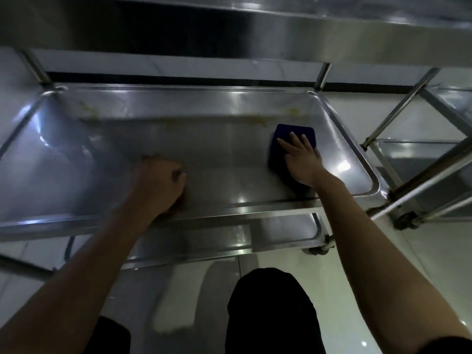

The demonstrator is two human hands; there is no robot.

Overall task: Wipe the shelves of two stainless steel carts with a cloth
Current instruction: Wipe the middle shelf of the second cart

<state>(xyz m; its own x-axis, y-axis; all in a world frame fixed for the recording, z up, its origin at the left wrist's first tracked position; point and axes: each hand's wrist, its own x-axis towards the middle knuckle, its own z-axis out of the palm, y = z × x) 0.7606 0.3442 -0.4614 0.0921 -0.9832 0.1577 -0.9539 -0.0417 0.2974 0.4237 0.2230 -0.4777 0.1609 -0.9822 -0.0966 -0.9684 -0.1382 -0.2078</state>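
The right hand [302, 159] lies flat on a blue cloth [293, 139], fingers straight and spread, pressing it onto the middle shelf [229, 162] of the nearer cart, towards the shelf's right end and near the far wall. The left hand [159, 185] rests as a curled fist on the same shelf at its near rim; it seems to hold nothing, though its underside is hidden. Yellowish stains [258, 120] run along the far edge of the shelf, just left of the cloth and on towards the far left corner. A lower shelf [281, 231] shows beneath, and a second cart [419, 159] stands just beside on the right. The cloth looks soft, light and folded into a pad, so it should slide easily on the smooth steel and is best driven by a flat palm over its middle, not pinched at an edge, where it would bunch or unfold. The steel is stiff and slick; the raised rim and rounded corners will likely trap dirt and call for fingertip pressure through the cloth.
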